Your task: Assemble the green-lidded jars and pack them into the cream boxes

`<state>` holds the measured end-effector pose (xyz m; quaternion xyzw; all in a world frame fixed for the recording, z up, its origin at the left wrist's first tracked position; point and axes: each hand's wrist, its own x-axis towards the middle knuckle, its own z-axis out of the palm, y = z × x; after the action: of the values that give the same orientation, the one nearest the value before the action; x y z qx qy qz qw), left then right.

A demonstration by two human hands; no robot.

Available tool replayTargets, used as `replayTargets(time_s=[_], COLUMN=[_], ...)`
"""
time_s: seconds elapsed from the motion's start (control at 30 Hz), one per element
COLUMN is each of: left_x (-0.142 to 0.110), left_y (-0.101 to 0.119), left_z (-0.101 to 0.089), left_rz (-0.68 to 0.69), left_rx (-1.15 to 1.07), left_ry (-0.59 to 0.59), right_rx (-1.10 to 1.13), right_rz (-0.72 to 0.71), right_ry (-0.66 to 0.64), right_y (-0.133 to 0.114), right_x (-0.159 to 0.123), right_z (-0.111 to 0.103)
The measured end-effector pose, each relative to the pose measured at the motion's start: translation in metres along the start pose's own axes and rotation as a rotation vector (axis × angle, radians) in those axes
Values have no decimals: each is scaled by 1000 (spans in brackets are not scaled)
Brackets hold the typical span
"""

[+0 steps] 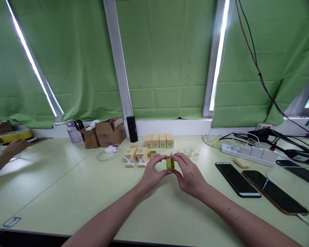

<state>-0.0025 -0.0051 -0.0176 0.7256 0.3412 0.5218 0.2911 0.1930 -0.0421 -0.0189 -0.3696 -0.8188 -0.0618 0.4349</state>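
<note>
Both my hands meet over the middle of the table, holding a small olive-green round lid or cap (170,164) between their fingertips. My left hand (153,171) pinches it from the left and my right hand (189,175) grips it from the right. Just behind them lie two opened small cream boxes (136,156) with green labels. A row of several shut cream boxes (159,141) stands farther back. Two small clear jars (192,153) with yellow contents sit beside my right hand.
A black cylinder (132,129), brown cardboard boxes (110,131) and a white charger (110,150) stand at the back left. Phones (237,179) and a power strip (249,151) with cables lie on the right. Another person's hand (15,147) rests at the far left.
</note>
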Motion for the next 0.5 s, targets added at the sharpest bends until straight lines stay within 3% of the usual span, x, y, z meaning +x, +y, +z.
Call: replayTargets(time_s=[0.2,0.5], left_x=[-1,-1], left_y=[5,-1], left_z=[-1,0], left_rz=[70,-34], left_rx=[-9,91], left_ry=[-29,-17], right_rx=[195,222], right_rz=[92,116], right_ry=[21,62], right_y=[3,5], right_x=[1,2], right_z=[1,1])
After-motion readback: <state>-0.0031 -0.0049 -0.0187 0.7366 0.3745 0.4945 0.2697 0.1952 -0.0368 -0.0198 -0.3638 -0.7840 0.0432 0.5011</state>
